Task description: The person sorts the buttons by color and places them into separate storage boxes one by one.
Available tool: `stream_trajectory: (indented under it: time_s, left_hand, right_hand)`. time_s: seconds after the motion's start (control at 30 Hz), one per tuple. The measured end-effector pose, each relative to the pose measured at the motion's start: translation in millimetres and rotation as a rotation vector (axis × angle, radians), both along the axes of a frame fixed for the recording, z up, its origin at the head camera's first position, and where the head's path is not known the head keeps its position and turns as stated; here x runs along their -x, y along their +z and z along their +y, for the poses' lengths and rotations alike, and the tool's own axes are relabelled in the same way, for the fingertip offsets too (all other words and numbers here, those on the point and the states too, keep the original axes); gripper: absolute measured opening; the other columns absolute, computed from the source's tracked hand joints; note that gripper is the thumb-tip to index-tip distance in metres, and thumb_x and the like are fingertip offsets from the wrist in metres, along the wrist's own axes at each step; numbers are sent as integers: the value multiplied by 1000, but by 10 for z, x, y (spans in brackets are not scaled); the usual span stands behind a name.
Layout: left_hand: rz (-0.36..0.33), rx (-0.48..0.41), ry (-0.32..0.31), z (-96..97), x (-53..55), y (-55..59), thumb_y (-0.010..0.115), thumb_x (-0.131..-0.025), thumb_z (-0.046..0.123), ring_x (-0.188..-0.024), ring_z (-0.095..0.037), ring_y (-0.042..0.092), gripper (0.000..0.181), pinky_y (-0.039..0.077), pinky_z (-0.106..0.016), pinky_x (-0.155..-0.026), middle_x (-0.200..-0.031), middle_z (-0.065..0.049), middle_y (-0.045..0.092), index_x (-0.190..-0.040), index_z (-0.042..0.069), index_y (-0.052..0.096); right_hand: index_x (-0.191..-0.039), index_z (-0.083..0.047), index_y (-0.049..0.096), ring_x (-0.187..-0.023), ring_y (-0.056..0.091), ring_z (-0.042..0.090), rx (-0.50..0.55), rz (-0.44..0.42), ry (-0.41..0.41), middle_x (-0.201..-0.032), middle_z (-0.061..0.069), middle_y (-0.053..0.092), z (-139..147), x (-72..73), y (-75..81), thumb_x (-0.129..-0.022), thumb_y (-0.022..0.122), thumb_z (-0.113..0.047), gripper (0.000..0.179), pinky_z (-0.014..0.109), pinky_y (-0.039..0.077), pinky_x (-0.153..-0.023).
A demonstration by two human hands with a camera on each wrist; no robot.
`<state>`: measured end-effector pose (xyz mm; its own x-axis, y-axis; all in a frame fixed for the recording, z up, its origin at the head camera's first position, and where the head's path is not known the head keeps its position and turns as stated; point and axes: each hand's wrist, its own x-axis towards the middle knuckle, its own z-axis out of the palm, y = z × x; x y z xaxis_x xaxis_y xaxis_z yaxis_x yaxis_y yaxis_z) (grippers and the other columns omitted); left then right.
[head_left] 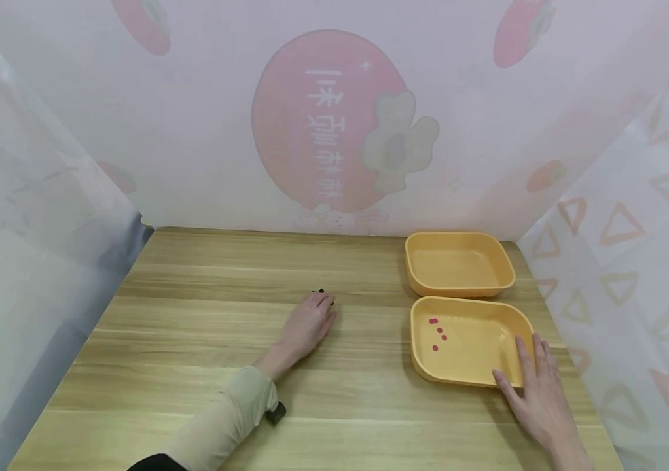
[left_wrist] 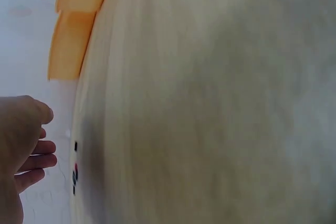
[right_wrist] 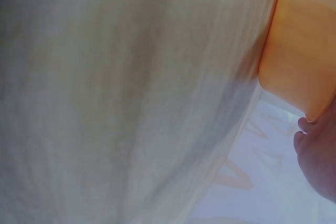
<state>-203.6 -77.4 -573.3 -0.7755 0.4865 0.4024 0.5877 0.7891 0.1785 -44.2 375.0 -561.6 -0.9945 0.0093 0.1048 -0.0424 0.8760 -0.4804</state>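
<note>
My left hand (head_left: 307, 324) is over the middle of the table, its fingers loosely bent. Small black pieces (head_left: 321, 291) lie right by its fingertips. The left wrist view shows these pieces (left_wrist: 75, 174), with a bit of red among them, standing apart from the fingers. On the right, my right hand (head_left: 541, 399) holds the near right corner of the front yellow tray (head_left: 482, 376), thumb at the near rim and fingers over the right side. Several small red discs (head_left: 439, 330) lie in the left part of this tray. Part of the right fingers is hidden in the right wrist view.
A second yellow tray (head_left: 458, 291) stands directly behind the front one, near the back edge of the wooden table (head_left: 205, 314). A printed pale sheet (head_left: 205, 131) rises behind the table, and pale sheets hang on both sides.
</note>
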Motion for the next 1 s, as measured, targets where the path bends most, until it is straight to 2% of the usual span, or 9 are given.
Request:
stream_trajectory:
  time_s: [0.23,0.47,0.87,1.0]
  left_hand:
    - [-52,-44,70,-137,69,-63,79,-102,11,-114,-34,75,27,64,-45,-104,-119,-20,79,-122,-7,77]
    - [-93,-105,100,-183,121,-89,81,-98,6,-102,-32,76,13,66,-45,-97,-106,-18,79,-107,-4,80]
    - [-146,-88,145,-151,143,-64,79,-99,4,-107,-34,74,7,64,-47,-101,-107,-18,79,-102,-2,81]
    - [-213,-105,173,-140,161,-43,77,-100,2,-105,-35,74,7,64,-48,-101,-106,-18,78,-102,-3,81]
  right_hand:
    - [-176,-5,8,-169,-6,58,-1,3,0,-182,32,-7,-5,0,4,-114,53,-44,86,80,-1,-133]
    - [-176,-5,8,-168,-6,58,-2,-1,0,-182,33,-6,-2,2,11,-114,53,-44,86,81,0,-132]
    - [-177,-6,6,-169,-6,58,-7,2,3,-182,33,-6,1,0,2,-114,53,-44,87,80,-1,-133]
    - [-177,-6,7,-168,-5,58,-8,10,4,-182,34,-4,1,3,3,-114,53,-44,87,79,-2,-134]
